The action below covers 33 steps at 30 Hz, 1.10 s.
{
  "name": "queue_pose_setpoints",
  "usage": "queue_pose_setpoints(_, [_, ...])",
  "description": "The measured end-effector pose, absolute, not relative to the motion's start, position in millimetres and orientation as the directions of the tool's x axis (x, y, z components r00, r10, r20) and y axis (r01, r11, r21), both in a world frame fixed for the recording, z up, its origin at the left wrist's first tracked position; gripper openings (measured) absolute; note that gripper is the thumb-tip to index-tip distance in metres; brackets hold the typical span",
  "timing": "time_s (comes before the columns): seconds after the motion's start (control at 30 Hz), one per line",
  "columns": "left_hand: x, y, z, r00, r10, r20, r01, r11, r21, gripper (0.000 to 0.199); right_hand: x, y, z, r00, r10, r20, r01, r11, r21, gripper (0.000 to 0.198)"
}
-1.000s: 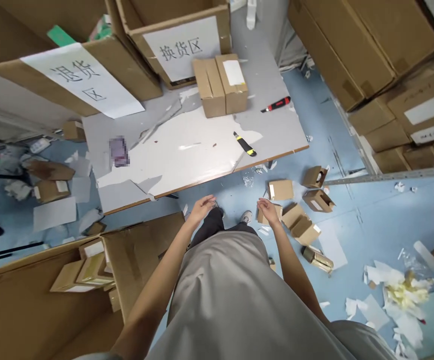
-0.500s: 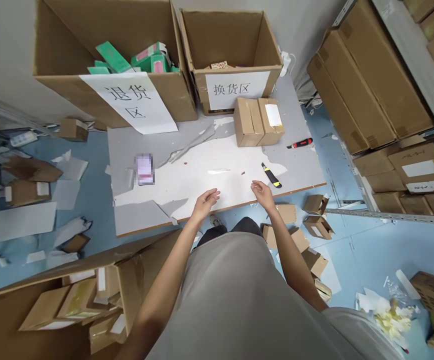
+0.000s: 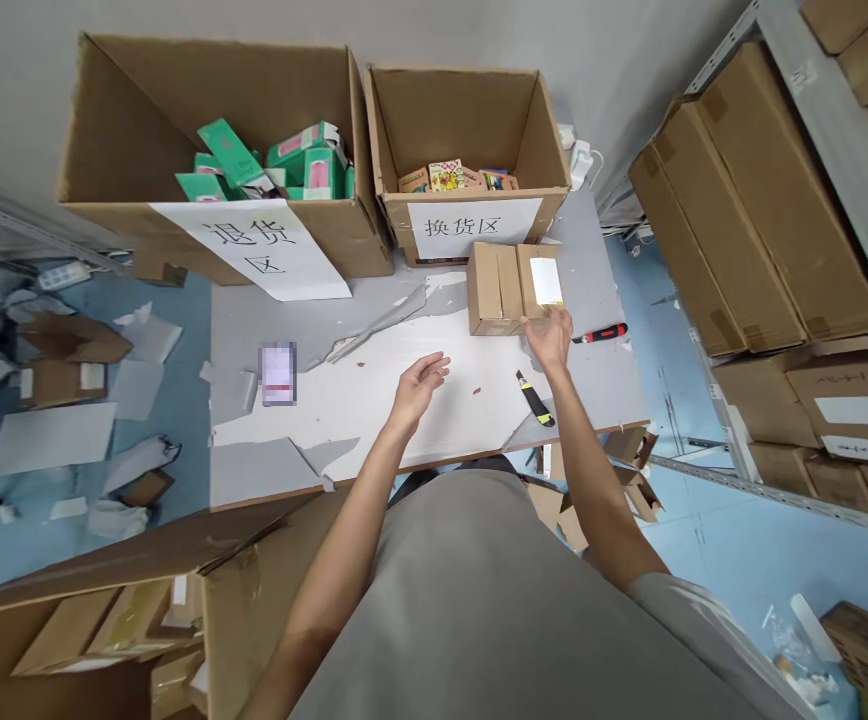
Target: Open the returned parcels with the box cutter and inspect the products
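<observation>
My right hand is at the near side of a small brown cardboard box with a white label. Its thumb and fingers are apart; I cannot tell if they press on the box. A second small cardboard box stands against the first one's left side. Over the white middle of the table hovers my left hand, open and holding nothing. A black-and-yellow utility knife lies below my right hand, and a red-and-black utility knife lies to its right.
Two large open cartons stand at the back: the left carton contains green boxes, the right carton colourful small packs. A phone-like object, pixelated, lies on the table's left. Shelving rises at right; an open carton is at lower left.
My right hand has moved forward from the table's front edge to the labelled box. My left hand stays over the table, slightly farther forward. The camera view has tilted up a little.
</observation>
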<state>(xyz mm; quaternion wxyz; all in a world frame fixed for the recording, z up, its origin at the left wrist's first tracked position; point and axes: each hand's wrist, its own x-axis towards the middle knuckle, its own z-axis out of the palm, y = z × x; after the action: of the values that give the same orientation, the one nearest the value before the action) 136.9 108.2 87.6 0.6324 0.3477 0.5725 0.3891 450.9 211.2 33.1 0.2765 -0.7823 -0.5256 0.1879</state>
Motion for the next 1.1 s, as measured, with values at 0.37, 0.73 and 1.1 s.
queue_pose_setpoints(0.37, [210, 142, 93, -0.003, 0.872, -0.489, -0.109, 0.486, 0.867, 0.062, 473, 281, -8, 0.433, 0.878, -0.205, 0.640, -0.459, -0.616, 0.099])
queue_pose_setpoints(0.73, [201, 122, 69, -0.009, 0.842, -0.540, -0.095, 0.537, 0.838, 0.069, 532, 210, 49, 0.423, 0.905, -0.042, 0.764, -0.382, -0.520, 0.098])
queue_pose_setpoints(1.1, [106, 66, 28, -0.005, 0.837, -0.548, 0.008, 0.548, 0.837, 0.066, 504, 25, 136, 0.158, 0.972, -0.174, 0.809, -0.228, -0.542, 0.104])
